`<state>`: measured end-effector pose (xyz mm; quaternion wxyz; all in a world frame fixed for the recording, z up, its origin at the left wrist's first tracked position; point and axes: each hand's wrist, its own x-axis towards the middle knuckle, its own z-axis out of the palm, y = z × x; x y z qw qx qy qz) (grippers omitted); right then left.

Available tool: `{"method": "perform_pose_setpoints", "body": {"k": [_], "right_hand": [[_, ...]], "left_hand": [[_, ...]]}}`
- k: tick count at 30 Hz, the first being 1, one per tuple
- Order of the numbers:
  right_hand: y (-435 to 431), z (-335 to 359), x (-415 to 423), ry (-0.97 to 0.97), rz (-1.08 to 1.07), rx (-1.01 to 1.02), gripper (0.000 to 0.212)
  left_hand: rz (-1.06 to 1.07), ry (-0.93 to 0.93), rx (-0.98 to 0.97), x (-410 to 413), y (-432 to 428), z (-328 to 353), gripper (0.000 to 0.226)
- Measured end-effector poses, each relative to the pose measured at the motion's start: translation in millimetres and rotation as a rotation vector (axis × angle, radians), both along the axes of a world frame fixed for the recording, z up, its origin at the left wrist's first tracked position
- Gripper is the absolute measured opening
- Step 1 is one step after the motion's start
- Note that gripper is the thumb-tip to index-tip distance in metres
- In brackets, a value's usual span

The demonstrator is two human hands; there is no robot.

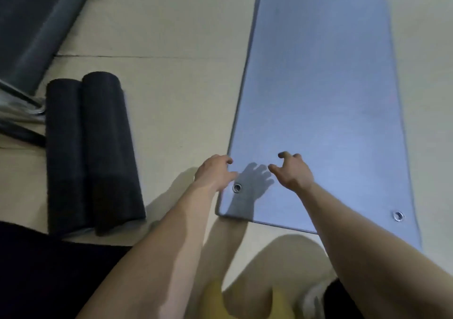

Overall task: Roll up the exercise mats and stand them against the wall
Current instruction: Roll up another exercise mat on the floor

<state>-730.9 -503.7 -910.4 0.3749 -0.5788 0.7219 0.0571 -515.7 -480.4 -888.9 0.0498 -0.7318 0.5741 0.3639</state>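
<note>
- Hovering over the near end of the blue-grey mat (318, 85), the right hand (293, 172) is loosely curled and holds nothing.
- The left hand (215, 171), also loosely curled, sits at the mat's left edge beside a metal eyelet (236, 187).
- The mat lies flat and unrolled on the floor (171, 98); the dark print at its far end is unreadable.
- Bare floor separates it from two rolled dark mats (93, 152) on the left.

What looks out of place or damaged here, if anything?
Nothing looks damaged or spilled. The blue mat lies flat and unrolled on the floor. The one thing out of place: two dark rolled mats lie on their sides at the left, not standing against a wall.
</note>
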Motion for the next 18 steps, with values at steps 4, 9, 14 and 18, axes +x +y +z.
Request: {"method": "perform_pose_setpoints", "body": {"k": [4, 9, 14, 18], "right_hand": [[36, -36, -99, 0.140, 0.061, 0.084, 0.058], [88, -100, -153, 0.298, 0.269, 0.198, 0.085], [101, -116, -161, 0.452, 0.414, 0.083, 0.094], [72, -84, -167, 0.317, 0.482, 0.238, 0.089]], "left_hand": [[-0.285, -0.025, 0.076, -81, 12, -38, 0.061], [-0.564, -0.145, 0.135, -131, 49, -120, 0.099], [-0.749, -0.322, 0.008, -126, 57, -140, 0.093], [-0.743, -0.141, 0.182, -122, 25, -108, 0.081]]}}
